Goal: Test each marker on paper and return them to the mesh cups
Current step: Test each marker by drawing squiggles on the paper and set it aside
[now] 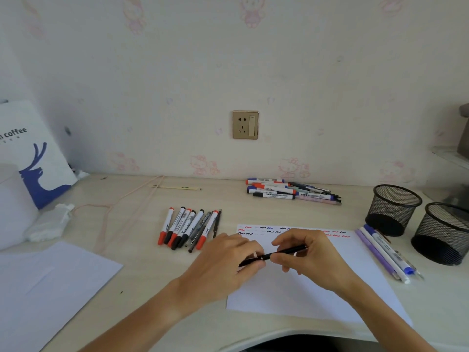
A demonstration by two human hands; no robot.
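Both forearms enter from the bottom edge and meet over the sheet of paper (304,295). The left hand (223,265) has its fingers curled round the lower end of a thin black pen (274,255); the right hand (309,255) pinches the same pen near its middle between thumb and fingertips. The pen is held tilted, just above the paper.

The paper's near corner lies close to the curved front edge of the desk (142,311). Squiggles in red, black and blue run along the paper's far edge. A second, blank sheet (50,288) lies to the left, with bare desk between the two sheets.

Two black mesh cups (393,209) (441,232) stand side by side, right of the paper; nothing shows inside them. A few pens (385,252) lie between the paper and the cups. A row of markers (187,228) lies beyond the left hand, and a heap of markers (286,191) near the wall.
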